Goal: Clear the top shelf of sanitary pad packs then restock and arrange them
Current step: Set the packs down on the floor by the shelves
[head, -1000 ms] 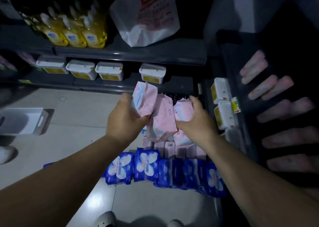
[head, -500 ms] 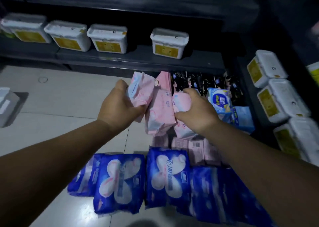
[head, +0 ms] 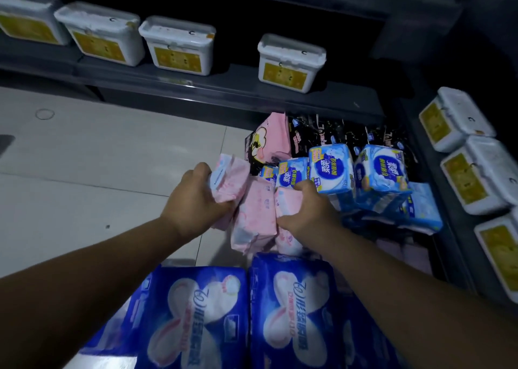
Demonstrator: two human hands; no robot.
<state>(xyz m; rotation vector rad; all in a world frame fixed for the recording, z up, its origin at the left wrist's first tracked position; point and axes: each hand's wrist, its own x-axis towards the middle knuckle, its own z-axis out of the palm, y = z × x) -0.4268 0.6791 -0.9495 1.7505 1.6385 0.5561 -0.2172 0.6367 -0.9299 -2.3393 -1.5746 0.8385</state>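
Observation:
Both hands press a bunch of pink sanitary pad packs (head: 253, 217) between them, low over the floor. My left hand (head: 193, 203) grips the leftmost pink pack (head: 229, 178). My right hand (head: 311, 211) clasps the rightmost one (head: 287, 200). Below them lie dark blue pad packs (head: 291, 309) in a row on the floor. Beyond my right hand stand light blue pad packs (head: 330, 169), a pink pack (head: 276, 136) and black packs (head: 316, 136).
White tubs with yellow labels (head: 176, 46) line a dark low shelf (head: 224, 88) at the back. More such tubs (head: 476, 172) sit on a dark shelf at the right. Pale floor tiles (head: 98, 158) stretch to the left.
The view has dropped and moved closer to the floor; my hands, still holding the pink packs, have come lower toward the piled packs. Light blue and black packs have come into sight.

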